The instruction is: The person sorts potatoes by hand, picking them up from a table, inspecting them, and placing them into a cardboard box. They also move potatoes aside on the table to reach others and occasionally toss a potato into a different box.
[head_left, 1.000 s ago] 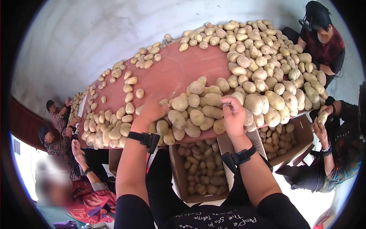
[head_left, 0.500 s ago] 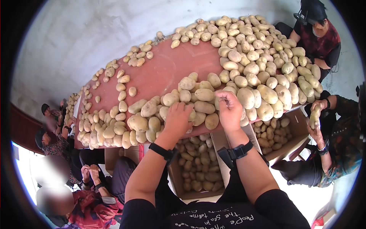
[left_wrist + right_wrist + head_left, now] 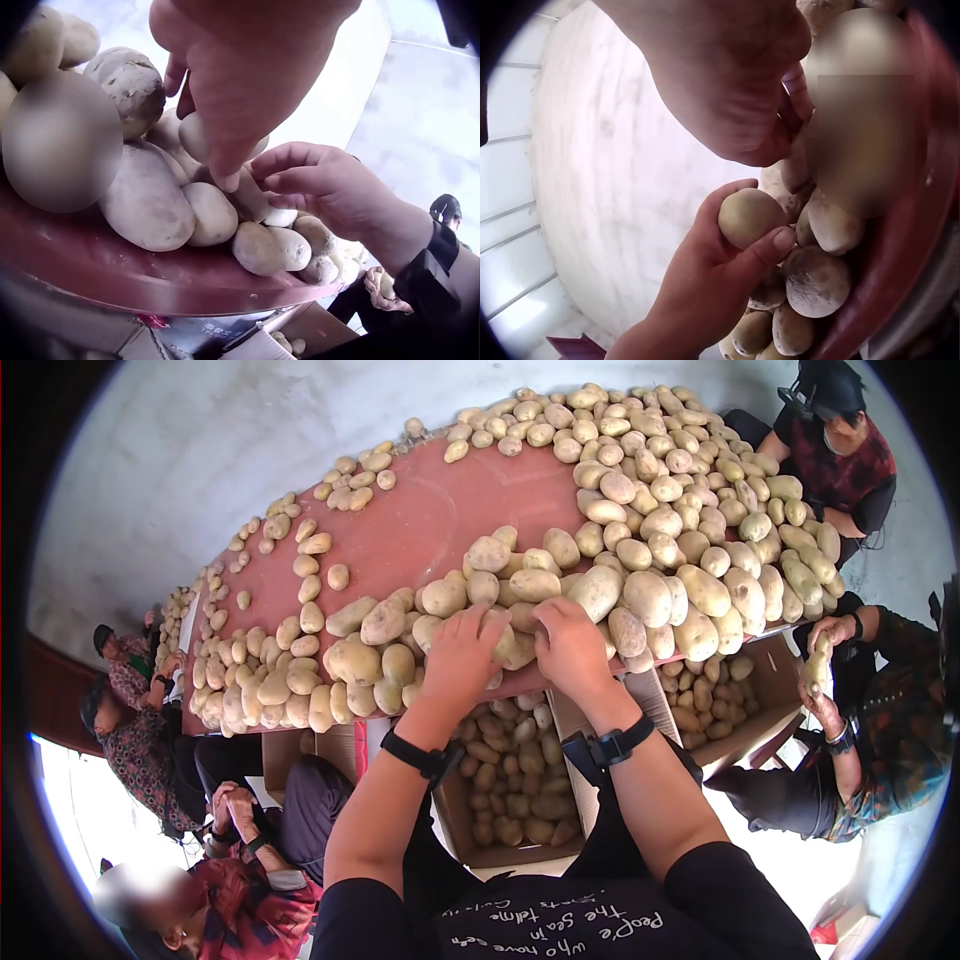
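Potatoes lie heaped along the near edge of a red table (image 3: 490,490). Over this edge my left hand (image 3: 462,660) grips a round, pale potato (image 3: 751,217), its thumb across the front in the right wrist view. Close by on the right is my right hand (image 3: 578,652), back upward, fingers bent down among the potatoes. In the left wrist view its fingers and thumb come round the end of a brownish potato (image 3: 250,199), right beside my left thumb. A large pale potato (image 3: 597,593) rests just beyond the right hand.
Below the edge stand two cardboard boxes of potatoes, one at my knees (image 3: 513,853) and one further right (image 3: 765,705). A big potato pile (image 3: 690,490) covers the table's right end. Several people sit around, one at right holding a potato (image 3: 819,665).
My left hand has moved right along the near edge. My right hand has moved slightly left toward it, uncovering a large potato. The person at lower left has brought both hands together.
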The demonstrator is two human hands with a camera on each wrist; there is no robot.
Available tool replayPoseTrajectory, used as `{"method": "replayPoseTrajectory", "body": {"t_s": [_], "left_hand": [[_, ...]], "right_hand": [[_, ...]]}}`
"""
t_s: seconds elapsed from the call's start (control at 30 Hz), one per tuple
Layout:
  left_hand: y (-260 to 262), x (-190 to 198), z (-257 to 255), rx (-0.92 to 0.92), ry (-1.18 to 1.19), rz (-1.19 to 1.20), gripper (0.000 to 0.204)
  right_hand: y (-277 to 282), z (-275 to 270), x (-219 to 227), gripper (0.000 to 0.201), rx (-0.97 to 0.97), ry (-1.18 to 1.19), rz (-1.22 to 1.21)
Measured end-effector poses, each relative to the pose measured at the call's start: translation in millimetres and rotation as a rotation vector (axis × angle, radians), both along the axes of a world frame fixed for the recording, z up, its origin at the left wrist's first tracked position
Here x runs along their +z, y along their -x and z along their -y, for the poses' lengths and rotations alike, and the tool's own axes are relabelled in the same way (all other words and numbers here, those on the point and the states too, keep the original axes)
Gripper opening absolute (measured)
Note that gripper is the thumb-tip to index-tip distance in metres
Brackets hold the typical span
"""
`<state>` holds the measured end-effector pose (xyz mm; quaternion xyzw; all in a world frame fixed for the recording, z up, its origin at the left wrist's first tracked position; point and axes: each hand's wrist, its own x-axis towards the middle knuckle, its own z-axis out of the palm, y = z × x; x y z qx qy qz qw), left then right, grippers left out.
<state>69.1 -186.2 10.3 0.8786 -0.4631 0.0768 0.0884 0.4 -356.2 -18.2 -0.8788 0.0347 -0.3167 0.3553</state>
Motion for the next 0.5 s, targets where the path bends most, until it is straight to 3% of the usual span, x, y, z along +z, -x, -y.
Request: {"method": "replayPoseTrajectory", "body": {"t_s": [0.27,0.37,0.5], "left_hand": [[34.4,-10.0,9.1,0.043,0.001,0.104,0.080],[29.7,-6.2,4.8,0.089,0.014,-0.001,0.084],[24.1,-2.1,1.2,0.088,0.090,-0.056,0.086]], "right_hand": [[-4.7,-6.2,-1.7,0.010,-0.009,-0.014,0.059],[-5.4,-7.7,-2.8,0.008,0.012,0.011,0.060],[4.2,-17.2,11.0,0.015,0.105,-0.108,-0.165]]}}
